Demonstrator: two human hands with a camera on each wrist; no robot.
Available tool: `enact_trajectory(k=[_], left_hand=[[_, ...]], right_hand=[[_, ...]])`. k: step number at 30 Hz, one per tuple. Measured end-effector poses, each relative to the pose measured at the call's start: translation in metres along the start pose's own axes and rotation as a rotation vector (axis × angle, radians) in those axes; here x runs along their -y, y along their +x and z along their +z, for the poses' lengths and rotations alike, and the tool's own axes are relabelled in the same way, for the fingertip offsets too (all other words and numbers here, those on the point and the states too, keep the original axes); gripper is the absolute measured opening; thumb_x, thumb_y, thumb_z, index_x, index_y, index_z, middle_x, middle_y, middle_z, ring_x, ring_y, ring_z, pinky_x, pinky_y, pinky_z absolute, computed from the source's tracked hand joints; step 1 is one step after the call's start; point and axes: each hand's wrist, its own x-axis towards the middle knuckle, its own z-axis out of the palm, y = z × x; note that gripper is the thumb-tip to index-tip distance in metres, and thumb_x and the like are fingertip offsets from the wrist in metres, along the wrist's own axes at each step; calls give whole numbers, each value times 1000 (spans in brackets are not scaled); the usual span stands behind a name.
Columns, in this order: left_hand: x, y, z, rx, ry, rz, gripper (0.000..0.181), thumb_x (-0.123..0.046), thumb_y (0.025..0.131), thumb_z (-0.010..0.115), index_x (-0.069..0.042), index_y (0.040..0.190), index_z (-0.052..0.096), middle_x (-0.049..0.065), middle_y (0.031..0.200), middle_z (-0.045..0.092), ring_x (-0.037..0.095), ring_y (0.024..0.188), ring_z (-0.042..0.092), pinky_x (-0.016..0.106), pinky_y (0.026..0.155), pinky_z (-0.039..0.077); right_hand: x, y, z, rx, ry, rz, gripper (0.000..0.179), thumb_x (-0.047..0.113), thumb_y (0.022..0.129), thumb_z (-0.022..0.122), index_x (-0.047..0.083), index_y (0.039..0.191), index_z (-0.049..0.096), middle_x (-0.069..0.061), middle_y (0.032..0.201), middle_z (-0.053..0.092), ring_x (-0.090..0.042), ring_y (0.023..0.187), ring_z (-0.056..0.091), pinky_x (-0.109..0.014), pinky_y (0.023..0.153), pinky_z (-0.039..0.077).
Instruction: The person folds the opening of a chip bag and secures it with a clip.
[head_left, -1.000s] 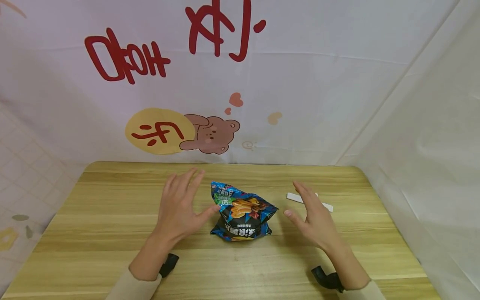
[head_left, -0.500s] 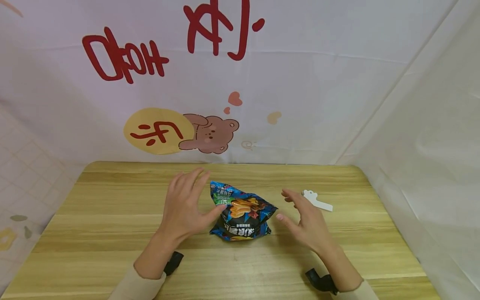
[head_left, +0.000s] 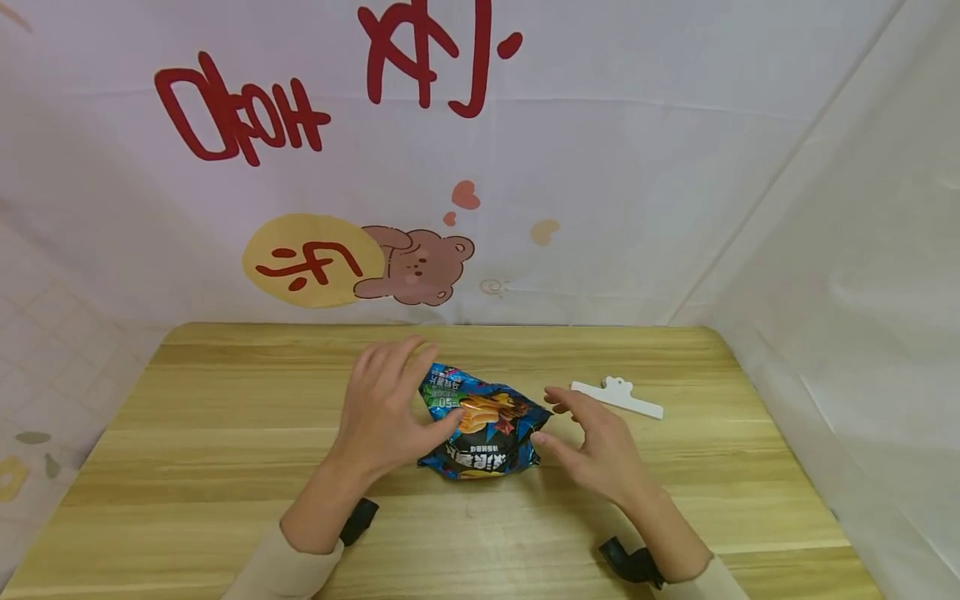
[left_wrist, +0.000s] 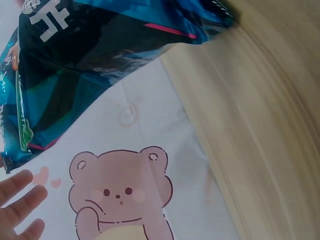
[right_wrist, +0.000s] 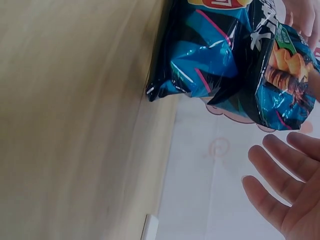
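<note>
A blue and black bag of potato chips [head_left: 487, 433] stands on the table, its top slumped over toward me. My left hand [head_left: 382, 412] is at the bag's left side, fingers spread, its thumb overlapping the printed front in the head view. In the left wrist view, the left fingers [left_wrist: 22, 205] show a gap below the bag's corner. Beside the right corner is my right hand [head_left: 600, 446], thumb and fingers parted around that corner. From the right wrist, the relaxed fingers [right_wrist: 280, 172] appear just short of the bag [right_wrist: 205, 60]. Neither hand grips it.
A white clip [head_left: 618, 397] with a scalloped handle lies on the wooden table [head_left: 225, 433], behind the right hand. A white cloth backdrop [head_left: 600, 167] with a bear print rises at the table's back edge. More white cloth [head_left: 885, 333] hangs at the right.
Both hands have moved inward toward the bag, the left going right and the right going left. The clip, partly covered before by the right hand, now shows fully. The bag stays in place.
</note>
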Motion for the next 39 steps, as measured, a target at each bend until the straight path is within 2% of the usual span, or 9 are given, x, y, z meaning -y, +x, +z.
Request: enact_trajectory(k=[6,13,19,23,30,34,39], left_hand=[[-8,6,4,28,29,23,68,-51,73,86,-6,122,72,16,122,69,35,113,64,58,102,44],[-18,13,12,22,50,68,64,-54,73,87,-9,116,75,12,115,71,33,109,64,55,97,46],[-24,19,16,33,46,114,54,-51,76,88,-11,109,77,9,108,72,31,104,65,52,95,48],[-29,22,20,64,33,139,50,-48,79,87,-11,111,76,7,108,72,29,105,65,51,98,48],[-39,26,28,54,36,129,46,-50,80,87,-13,106,78,3,104,74,26,101,67,50,98,47],[-44,26,31,53,39,115,40,-48,81,86,-14,102,78,2,99,74,25,97,66,49,96,47],[-46,26,32,75,55,105,33,-43,83,85,-15,100,79,1,98,74,24,96,67,45,94,49]], right_hand=[[2,1,5,-23,8,-39,56,22,84,88,5,133,67,-5,118,74,-20,99,71,-42,78,58],[2,4,10,-42,26,-80,48,18,84,88,3,126,71,-2,111,75,-17,96,70,-44,80,59],[4,5,11,-56,41,-92,45,17,84,88,3,123,72,-1,110,75,-16,94,71,-43,79,60],[6,7,12,-66,55,-103,43,15,83,89,4,121,73,-1,109,75,-15,93,71,-43,79,60],[7,8,12,-57,83,-76,39,12,84,88,6,120,73,-1,108,75,-13,89,69,-35,68,56],[8,9,12,-48,98,-58,37,11,85,88,8,119,74,1,107,75,-13,89,68,-32,67,54],[9,10,13,-47,131,-61,35,8,86,87,8,118,74,1,107,75,-15,89,68,-37,69,57]])
